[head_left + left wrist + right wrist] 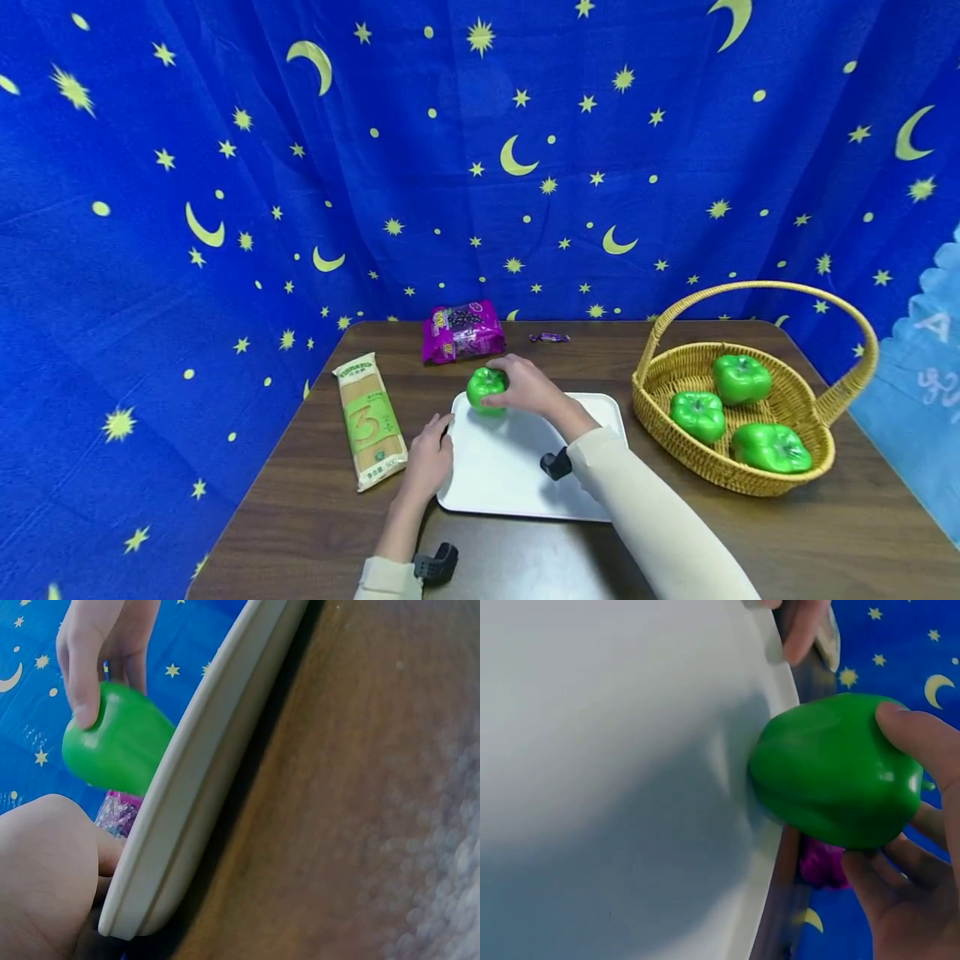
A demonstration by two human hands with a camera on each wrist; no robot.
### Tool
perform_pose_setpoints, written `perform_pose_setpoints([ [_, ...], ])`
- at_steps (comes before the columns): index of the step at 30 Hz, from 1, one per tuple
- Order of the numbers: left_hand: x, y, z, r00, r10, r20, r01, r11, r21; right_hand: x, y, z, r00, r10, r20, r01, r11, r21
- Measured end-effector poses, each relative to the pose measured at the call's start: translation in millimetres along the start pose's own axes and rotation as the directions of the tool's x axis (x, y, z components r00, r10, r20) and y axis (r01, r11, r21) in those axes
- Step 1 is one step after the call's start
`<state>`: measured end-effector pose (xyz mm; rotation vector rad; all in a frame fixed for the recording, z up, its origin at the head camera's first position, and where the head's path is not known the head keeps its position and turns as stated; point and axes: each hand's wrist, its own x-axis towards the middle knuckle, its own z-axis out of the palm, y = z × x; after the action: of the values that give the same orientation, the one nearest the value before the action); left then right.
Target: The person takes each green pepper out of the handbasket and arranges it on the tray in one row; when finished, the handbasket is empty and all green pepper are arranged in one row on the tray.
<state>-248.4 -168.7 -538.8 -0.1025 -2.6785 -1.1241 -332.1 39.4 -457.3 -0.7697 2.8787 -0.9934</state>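
A glossy green bell pepper (484, 390) stands at the far left corner of a white rectangular tray (498, 467). My right hand (525, 385) holds it, thumb on one side and fingers on the other, as the right wrist view shows of the pepper (832, 769). Whether its base bears on the tray is hard to tell. At the tray's left edge, my left hand (429, 462) holds the rim. Its fingers (804, 634) appear against that rim in the right wrist view; part of its grip is hidden.
Right of the tray stands a wicker basket (652, 408) with a tall handle, holding three green peppers (742, 379). A noodle packet (371, 421) lies to the left. Behind are a purple candy bag (463, 332) and a small wrapped candy (550, 337). A blue starry curtain (450, 167) hangs behind.
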Motion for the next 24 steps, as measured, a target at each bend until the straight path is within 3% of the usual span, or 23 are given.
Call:
perform_pose_setpoints([
  [11, 0.1, 1.7, -0.5, 0.999, -0.027, 0.022, 0.027, 1.0, -0.008, 6.8, -20.5, 17.6, 1.0, -0.017, 0.018, 0.017, 1.0, -0.002],
  [24, 1.5, 2.1, -0.2, 1.0, -0.017, 0.012, 0.017, 1.0, -0.005, 2.3, -18.0, 16.9, 1.0, -0.002, 0.02, 0.002, 1.0, 0.01],
])
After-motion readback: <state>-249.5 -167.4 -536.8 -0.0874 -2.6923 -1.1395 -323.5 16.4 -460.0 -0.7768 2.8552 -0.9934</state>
